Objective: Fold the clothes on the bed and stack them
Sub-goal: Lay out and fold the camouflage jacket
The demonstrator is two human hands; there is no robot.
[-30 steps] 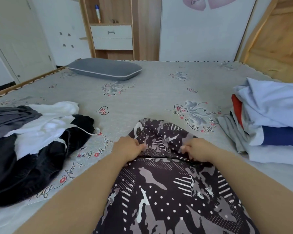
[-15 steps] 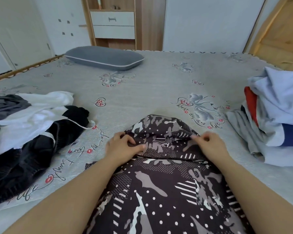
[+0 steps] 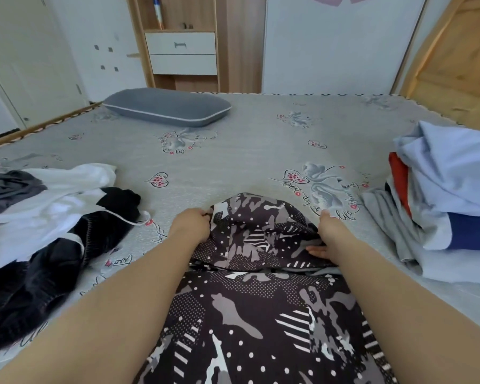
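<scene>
A dark patterned garment (image 3: 261,314) with dots, stripes and grey blotches lies on the bed (image 3: 247,139) in front of me. Its far end is folded back toward me. My left hand (image 3: 191,225) pinches the left edge of that folded end. My right hand (image 3: 326,234) grips the right edge, fingers tucked under the cloth. To the left lies an unfolded heap of black, white and grey clothes (image 3: 39,231). At the right edge sits a pile of light blue, red, navy and grey clothes (image 3: 449,203).
A grey pillow (image 3: 166,106) lies at the far left of the bed. Beyond the bed stand a wooden shelf unit with white drawers (image 3: 182,51), a white wardrobe and a wooden door panel at the right.
Both hands have moved apart along the folded end of the garment, from near its middle to its left and right edges. The folded end now lies wider and flatter.
</scene>
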